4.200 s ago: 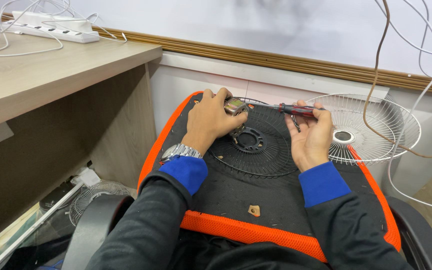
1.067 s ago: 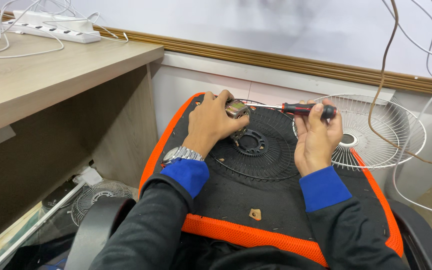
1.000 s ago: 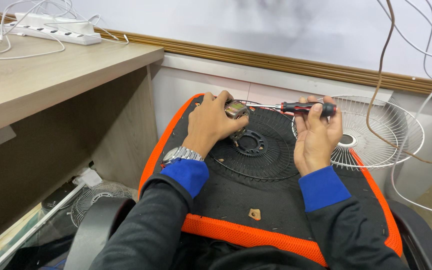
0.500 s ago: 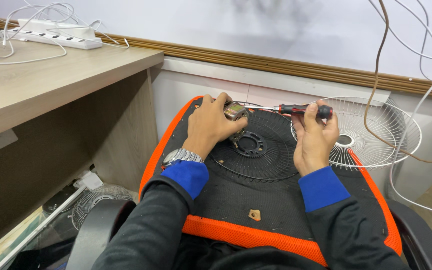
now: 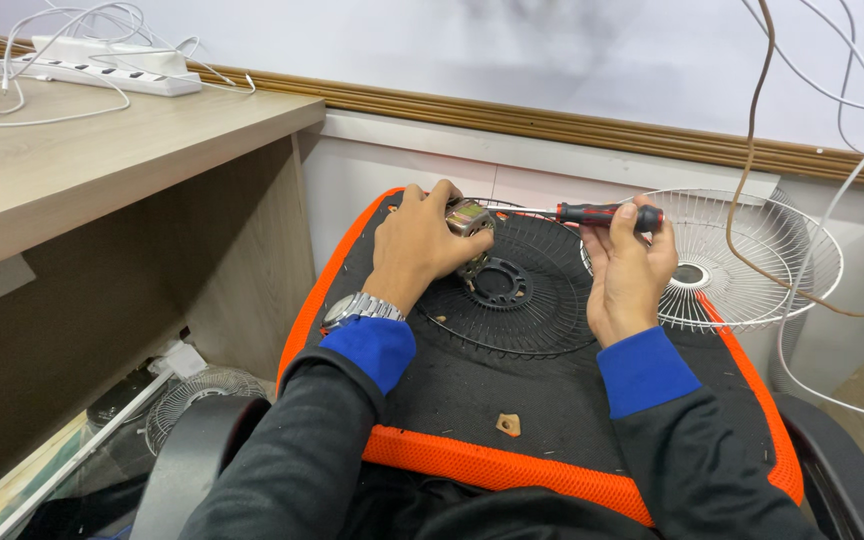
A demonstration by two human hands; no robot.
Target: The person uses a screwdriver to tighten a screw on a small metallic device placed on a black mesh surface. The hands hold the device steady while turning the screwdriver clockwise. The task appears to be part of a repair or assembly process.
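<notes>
While both forearms in dark sleeves with blue cuffs reach forward, the nearest loose item is a small tan fragment lying on the black seat cushion, close to its orange edging. Beyond it, a black fan grille lies flat on the cushion. The left hand, wristwatch at the wrist, is clenched around a small metallic motor held over the grille's hub at its far side. The right hand has its fingers curled around the red-and-black handle of a screwdriver, thumb laid along the grip.

Orientation: the screwdriver's long axis runs almost level, left to right across the scene, handle to the right and tip pointing left into the motor. The tip's seating is hidden by the left fingers, so engagement cannot be confirmed.

Risk assessment: the motor is supported by hand only, not clamped. Should the tip ride out of the screw head under side pressure, it would likely travel toward the left fingers. A freed screw could drop through the grille and be lost on the cushion.

Further right, a white wire guard rests partly off the cushion. Hanging cables cross just above it, near the right hand, and could snag. At far left, a power strip sits on the wooden desk.
</notes>
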